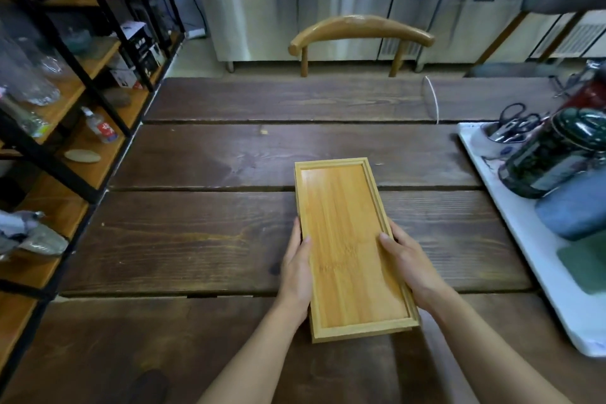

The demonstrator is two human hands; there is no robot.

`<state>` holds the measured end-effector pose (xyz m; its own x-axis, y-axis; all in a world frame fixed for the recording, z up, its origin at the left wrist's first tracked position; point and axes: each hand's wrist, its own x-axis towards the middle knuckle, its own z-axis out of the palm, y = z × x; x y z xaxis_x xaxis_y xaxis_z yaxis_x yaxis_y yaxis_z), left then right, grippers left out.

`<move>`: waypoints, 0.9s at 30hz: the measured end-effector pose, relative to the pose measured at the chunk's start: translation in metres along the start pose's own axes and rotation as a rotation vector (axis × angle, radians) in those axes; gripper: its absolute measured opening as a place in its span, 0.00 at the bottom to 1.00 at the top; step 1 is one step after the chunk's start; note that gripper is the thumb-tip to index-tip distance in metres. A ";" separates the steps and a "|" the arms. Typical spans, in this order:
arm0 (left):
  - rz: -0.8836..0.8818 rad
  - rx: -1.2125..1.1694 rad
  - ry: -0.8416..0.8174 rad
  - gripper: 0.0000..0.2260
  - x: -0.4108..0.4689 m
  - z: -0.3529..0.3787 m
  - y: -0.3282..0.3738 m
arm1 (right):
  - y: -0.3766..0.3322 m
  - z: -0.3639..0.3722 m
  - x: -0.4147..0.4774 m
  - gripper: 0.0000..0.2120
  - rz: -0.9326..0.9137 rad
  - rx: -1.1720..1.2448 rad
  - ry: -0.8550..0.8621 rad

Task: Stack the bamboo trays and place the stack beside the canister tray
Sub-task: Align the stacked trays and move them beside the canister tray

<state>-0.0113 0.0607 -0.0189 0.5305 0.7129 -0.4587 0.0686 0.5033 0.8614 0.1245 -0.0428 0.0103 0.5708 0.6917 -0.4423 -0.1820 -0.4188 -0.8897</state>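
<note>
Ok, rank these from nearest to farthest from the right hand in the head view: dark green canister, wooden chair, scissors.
From the right hand:
1. Dark green canister, on the white tray to the right.
2. Scissors, behind the canister.
3. Wooden chair, across the table.

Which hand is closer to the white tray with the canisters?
Right. The right hand grips the bamboo trays' right edge, facing the white tray; the left hand grips their far edge.

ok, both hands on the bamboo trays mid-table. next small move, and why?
Probably carry the bamboo trays right and set them on bare table next to the white canister tray. The left hand and right hand each have a grip on a long side, a second tray edge shows beneath the near end, so stacking looks done, and a gap remains to the white tray.
</note>
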 end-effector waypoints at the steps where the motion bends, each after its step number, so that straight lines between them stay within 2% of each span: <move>1: -0.006 0.004 -0.018 0.21 0.001 0.013 -0.004 | 0.002 -0.013 -0.001 0.15 0.012 0.006 0.018; 8: -0.058 0.022 -0.121 0.22 0.003 0.107 -0.030 | 0.013 -0.109 -0.007 0.14 0.080 -0.001 0.165; 15: -0.053 0.060 -0.155 0.23 0.008 0.162 -0.050 | 0.021 -0.162 -0.006 0.11 0.063 -0.020 0.261; 21: -0.038 0.057 -0.198 0.24 0.004 0.191 -0.052 | 0.018 -0.197 -0.006 0.13 0.116 0.039 0.205; 27: -0.023 0.082 -0.160 0.24 0.007 0.199 -0.060 | 0.021 -0.202 -0.003 0.19 0.003 -0.200 0.289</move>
<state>0.1566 -0.0619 -0.0301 0.6550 0.6116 -0.4437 0.1473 0.4726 0.8689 0.2807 -0.1727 0.0159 0.7788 0.5072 -0.3691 -0.0397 -0.5473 -0.8360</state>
